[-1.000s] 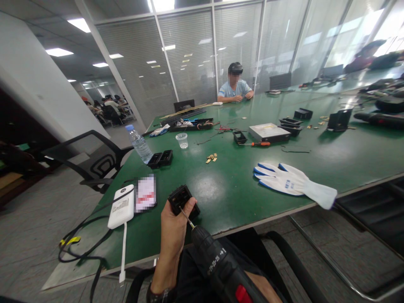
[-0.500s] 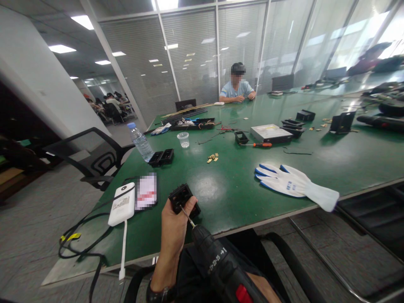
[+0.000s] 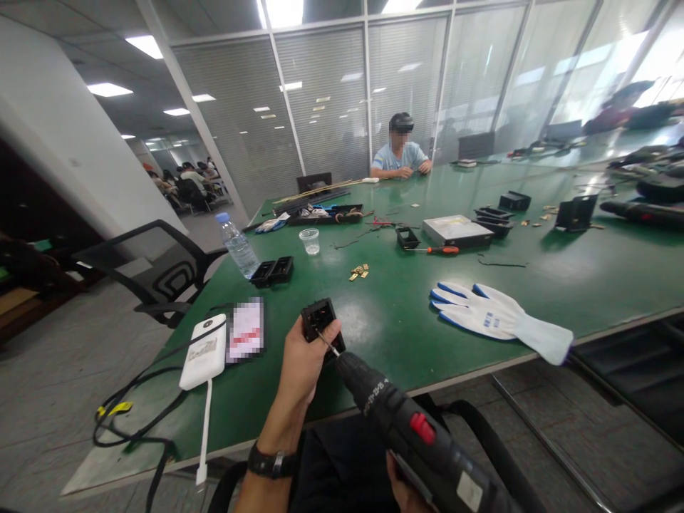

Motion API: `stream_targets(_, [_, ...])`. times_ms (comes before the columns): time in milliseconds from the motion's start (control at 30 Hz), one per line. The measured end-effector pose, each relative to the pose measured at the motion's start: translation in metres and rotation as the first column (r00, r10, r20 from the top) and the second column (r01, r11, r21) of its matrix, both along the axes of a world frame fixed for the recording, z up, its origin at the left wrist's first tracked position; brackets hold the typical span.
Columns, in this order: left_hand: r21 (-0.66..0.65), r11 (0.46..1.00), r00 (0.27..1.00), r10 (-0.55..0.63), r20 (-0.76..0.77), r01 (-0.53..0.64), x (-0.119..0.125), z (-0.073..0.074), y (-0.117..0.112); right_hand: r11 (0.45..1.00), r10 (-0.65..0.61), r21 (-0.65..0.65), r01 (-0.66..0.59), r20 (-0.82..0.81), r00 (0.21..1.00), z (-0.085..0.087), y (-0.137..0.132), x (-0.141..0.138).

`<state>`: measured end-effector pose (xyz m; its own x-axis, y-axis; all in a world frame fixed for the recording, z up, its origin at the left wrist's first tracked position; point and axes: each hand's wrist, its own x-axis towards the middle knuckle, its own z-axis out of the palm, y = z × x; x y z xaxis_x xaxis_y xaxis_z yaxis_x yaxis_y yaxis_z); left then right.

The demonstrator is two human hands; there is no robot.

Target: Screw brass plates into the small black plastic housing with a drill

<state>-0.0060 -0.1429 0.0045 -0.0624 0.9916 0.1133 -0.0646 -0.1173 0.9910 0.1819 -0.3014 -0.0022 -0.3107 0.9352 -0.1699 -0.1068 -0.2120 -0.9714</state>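
Note:
My left hand (image 3: 302,356) is closed around a black plastic box (image 3: 319,311), held tilted above the near edge of the table, thumb on its rim. A black cordless drill (image 3: 398,413) with a red switch points up and left, its long bit reaching into the open face of the box. My right hand (image 3: 405,491) grips the drill from below and is mostly hidden behind its body. Whether the bit sits in a screw inside the box cannot be made out.
On the green table (image 3: 374,320) lie small brass-coloured pieces (image 3: 359,271), a white glove (image 3: 496,319), an orange screwdriver (image 3: 442,250), black boxes (image 3: 272,271), a plastic cup (image 3: 309,241), a water bottle (image 3: 236,246) and a white power bank (image 3: 204,351). A person (image 3: 400,153) sits across.
The black box has moved slightly right and up and is tipped more upright. The drill has swung right, so more of its body shows, with the bit still at the box.

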Motion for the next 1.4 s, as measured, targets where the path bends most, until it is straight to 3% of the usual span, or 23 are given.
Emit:
stream_targets(267, [0.017,0.989,0.989,-0.149,0.015,0.148,0.012,0.019,0.048,0.978,-0.003,0.206,-0.022,0.120,0.993,0.016,0.026,0.014])
stream_targets(400, [0.009,0.987,0.985,-0.158,0.072,0.158,0.014,0.013,0.068,0.964,-0.013,0.265,-0.013,0.097,0.995,0.018,0.051,0.012])
stream_targets(500, [0.005,0.990,0.986,-0.139,0.088,0.139,0.013,0.006,0.076,0.970,-0.014,0.244,0.018,-0.018,1.000,0.015,0.062,0.009])
stream_targets(667, [0.026,0.992,0.985,-0.123,0.120,0.120,0.009,0.002,0.079,0.987,-0.016,0.152,0.041,-0.163,0.987,0.014,0.065,0.005])
stream_targets(1000, [0.019,0.996,0.989,-0.086,0.121,0.084,0.006,0.000,0.081,0.994,-0.034,0.093,0.054,-0.199,0.979,0.014,0.069,0.003])
stream_targets(1400, [-0.024,0.997,0.988,-0.063,0.142,0.067,0.007,0.006,0.077,0.988,-0.010,0.152,0.041,-0.198,0.980,0.015,0.067,0.001])
